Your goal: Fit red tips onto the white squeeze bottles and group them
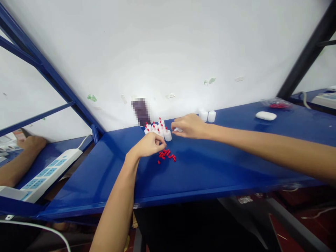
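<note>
My left hand (149, 144) is closed in a pinch just above a loose pile of small red caps (168, 153); what its fingertips hold, if anything, is too small to make out. In my right hand (189, 126) is a small white bottle (178, 129), partly hidden by the fingers. Between and behind the hands stands a tight group of white bottles (168, 135) with red tips, some covered by my left hand. Two or so white bottles (211, 116) without visible red tips stand by the wall, beyond my right wrist.
A blurred-out dark phone-like object (141, 111) leans on the wall. On the right of the blue table (199, 168) lie a white oval case (266, 116) and a clear bag with red pieces (279, 104). Left, beyond the blue frame, are a power strip (49, 171) and another person's hand (33, 144).
</note>
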Demonstrator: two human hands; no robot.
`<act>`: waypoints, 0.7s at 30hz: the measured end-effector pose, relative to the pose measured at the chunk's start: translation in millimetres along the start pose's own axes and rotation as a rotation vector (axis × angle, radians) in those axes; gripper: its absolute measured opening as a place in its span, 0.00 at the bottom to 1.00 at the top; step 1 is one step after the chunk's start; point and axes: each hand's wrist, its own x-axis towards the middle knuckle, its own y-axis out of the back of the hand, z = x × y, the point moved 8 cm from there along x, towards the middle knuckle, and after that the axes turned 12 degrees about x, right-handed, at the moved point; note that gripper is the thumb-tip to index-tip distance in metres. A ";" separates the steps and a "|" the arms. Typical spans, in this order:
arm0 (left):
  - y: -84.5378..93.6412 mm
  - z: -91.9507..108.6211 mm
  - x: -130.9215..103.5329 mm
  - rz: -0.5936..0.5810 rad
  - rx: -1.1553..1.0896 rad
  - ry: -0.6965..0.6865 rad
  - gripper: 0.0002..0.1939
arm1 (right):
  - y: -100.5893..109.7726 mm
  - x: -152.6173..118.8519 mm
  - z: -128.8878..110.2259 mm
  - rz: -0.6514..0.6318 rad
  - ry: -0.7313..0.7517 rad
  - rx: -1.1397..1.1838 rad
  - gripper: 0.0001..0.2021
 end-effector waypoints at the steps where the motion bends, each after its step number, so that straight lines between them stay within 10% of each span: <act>1: -5.0 0.9 0.4 -0.044 -0.002 -0.003 0.11 | -0.5 -10.1 4.1 0.050 -0.039 0.071 0.10; 5: -14.4 2.0 2.0 -0.108 0.045 -0.018 0.12 | -11.8 -44.0 9.9 0.201 -0.149 0.313 0.12; 15: -23.6 4.3 5.2 -0.133 0.027 -0.018 0.10 | -38.7 -47.3 15.4 0.125 -0.248 1.084 0.07; 21: -25.4 15.2 7.7 -0.073 0.111 -0.069 0.08 | -35.1 -47.9 13.9 0.110 -0.286 1.161 0.07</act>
